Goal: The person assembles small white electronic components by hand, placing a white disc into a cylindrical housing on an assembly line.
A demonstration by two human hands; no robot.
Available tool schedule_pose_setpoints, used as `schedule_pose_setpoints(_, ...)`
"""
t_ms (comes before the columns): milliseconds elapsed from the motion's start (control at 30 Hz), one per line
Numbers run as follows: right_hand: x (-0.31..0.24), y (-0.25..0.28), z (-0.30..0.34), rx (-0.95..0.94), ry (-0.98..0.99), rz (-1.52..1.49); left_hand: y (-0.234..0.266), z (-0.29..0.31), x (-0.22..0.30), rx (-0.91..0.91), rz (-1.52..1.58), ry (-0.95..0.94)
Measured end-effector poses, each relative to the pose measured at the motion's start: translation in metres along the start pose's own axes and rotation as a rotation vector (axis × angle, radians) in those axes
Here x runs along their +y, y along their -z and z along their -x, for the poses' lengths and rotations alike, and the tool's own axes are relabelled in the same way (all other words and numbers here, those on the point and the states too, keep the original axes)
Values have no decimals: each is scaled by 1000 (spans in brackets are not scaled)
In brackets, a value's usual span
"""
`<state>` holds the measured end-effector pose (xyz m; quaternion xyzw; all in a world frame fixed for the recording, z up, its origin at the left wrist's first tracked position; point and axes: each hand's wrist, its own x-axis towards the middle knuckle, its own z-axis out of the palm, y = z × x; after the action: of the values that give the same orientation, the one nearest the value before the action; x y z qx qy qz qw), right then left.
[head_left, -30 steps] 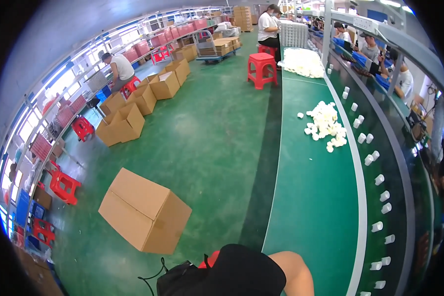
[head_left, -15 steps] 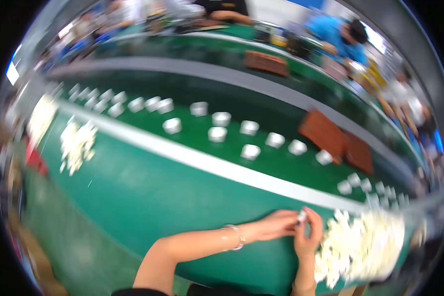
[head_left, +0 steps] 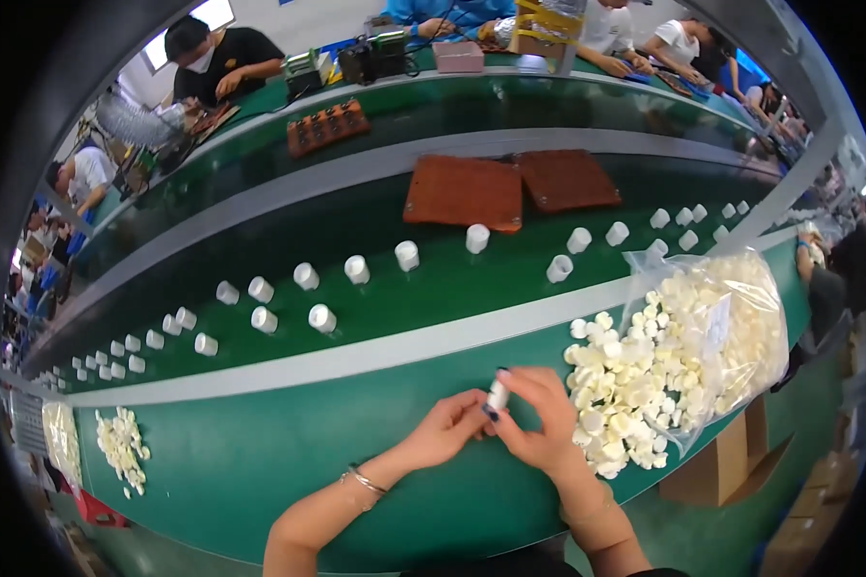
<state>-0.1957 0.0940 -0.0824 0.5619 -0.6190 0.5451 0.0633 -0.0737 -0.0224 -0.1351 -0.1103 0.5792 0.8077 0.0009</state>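
Your left hand [head_left: 445, 430] and right hand [head_left: 539, 420] pinch one small white plastic cylinder [head_left: 497, 393] between them, long axis upright; the heap of white plastic caps [head_left: 625, 385] lies just beside your right.

We are looking down at our own two bare forearms, which are coming up from the lower edge and angling toward each other. Our left hand [head_left: 445, 430] is reaching in from the left, a thin bracelet [head_left: 364, 480] sitting at its wrist, fingers curling inward. Our right hand [head_left: 541, 419] is rising from below, its fingers bending over toward the left. The fingertips of both hands are meeting and pinching together at one spot.
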Motion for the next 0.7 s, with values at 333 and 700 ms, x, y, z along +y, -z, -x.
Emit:
schedule_pose_setpoints(333,-11,98,40,-36,-404,-62,9,-199,37,428,-1221,-658)
schedule_pose_setpoints(700,-5,88,29,-323,-601,37,-26,-27,32,84,-1118,-288)
